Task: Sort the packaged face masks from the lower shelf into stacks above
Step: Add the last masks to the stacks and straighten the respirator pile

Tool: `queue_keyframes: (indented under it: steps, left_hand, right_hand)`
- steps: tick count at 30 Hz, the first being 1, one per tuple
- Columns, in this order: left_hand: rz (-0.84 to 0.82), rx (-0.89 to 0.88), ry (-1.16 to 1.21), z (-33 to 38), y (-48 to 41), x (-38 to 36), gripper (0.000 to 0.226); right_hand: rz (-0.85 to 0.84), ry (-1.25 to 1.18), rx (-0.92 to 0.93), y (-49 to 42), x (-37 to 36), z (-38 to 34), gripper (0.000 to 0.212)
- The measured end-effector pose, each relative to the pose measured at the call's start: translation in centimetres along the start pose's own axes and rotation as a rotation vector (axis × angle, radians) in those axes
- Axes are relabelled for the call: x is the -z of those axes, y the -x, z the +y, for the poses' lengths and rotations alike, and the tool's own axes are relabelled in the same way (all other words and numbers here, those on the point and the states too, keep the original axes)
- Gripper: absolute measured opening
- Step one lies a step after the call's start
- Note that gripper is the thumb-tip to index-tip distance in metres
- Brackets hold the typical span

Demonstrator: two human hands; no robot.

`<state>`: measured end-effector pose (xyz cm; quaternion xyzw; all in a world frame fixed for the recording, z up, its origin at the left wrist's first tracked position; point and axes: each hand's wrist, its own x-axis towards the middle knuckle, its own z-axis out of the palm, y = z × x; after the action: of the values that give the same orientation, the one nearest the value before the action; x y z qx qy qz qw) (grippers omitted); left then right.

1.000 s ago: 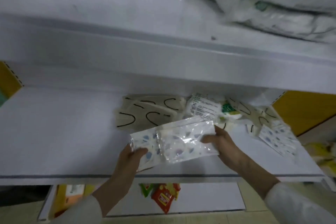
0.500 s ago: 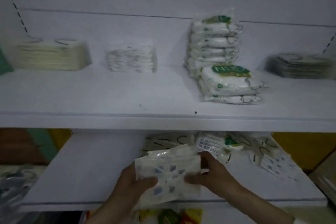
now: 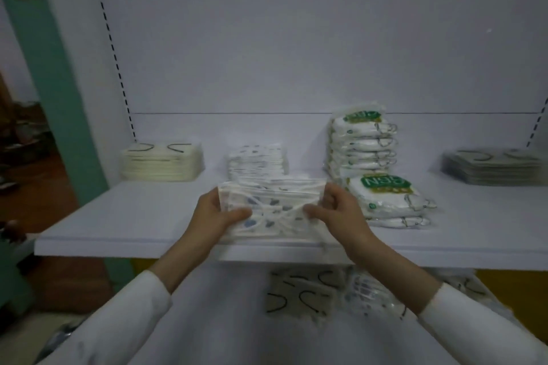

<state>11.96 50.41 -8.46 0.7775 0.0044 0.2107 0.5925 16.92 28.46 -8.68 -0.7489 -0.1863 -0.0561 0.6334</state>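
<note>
Two hands grip one small bundle of clear-wrapped white face masks with blue spots (image 3: pixel 272 210). The left hand (image 3: pixel 218 213) pinches its left end, thumb on top, and the right hand (image 3: pixel 341 210) curls round its right end. The bundle (slightly blurred) sits over the white upper shelf's (image 3: pixel 118 216) near edge, and a matching spotted stack (image 3: pixel 258 160) stands just behind.

Spotted mask packets (image 3: pixel 271 210): lifted off lower shelf (image 3: pixel 231 305), now over upper shelf (image 3: pixel 118 225) front edge, frame centre.
Left hand (image 3: pixel 218 215): raised alongside.
Right hand (image 3: pixel 341 210): raised alongside.
</note>
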Motion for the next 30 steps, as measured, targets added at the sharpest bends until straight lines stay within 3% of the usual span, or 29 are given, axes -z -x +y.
queue_keyframes:
  steps: [6,9,13,17,20,23,27,30]
  left_hand:
    - [0.066,0.091,0.082,-1.3,-3.9,-0.1,0.046]
    - [0.050,0.162,0.082,-3.0,-4.6,-0.3,0.054]
    - [0.023,0.197,0.125,-3.9,-4.9,-0.6,0.046]
    - [0.009,0.142,0.097,-4.8,-4.6,-0.6,0.030]
    - [-0.007,0.061,-0.118,-6.4,-4.8,0.4,0.012]
    - [-0.074,-0.001,-0.304,-7.7,-5.6,1.7,0.017]
    - [-0.174,-0.025,-0.264,-7.3,-7.3,2.7,0.013]
    - [-0.132,-0.080,-0.261,-6.4,-9.4,3.2,0.014]
  right_hand:
    - [0.071,-0.130,-0.115,-4.5,-2.5,2.6,0.021]
    - [0.029,-0.137,-0.233,-5.0,-2.7,4.6,0.039]
    - [-0.007,-0.119,-0.208,-5.1,-2.8,5.1,0.042]
    - [-0.027,-0.126,-0.171,-4.4,-2.6,5.4,0.037]
    - [-0.077,-0.064,-0.138,-4.3,-1.7,5.4,0.020]
    - [-0.131,0.000,-0.121,-4.9,-0.5,5.7,0.014]
    - [-0.106,0.148,-0.088,-5.8,-0.4,5.7,0.017]
    - [-0.004,0.099,-0.082,-7.4,-1.8,4.6,0.022]
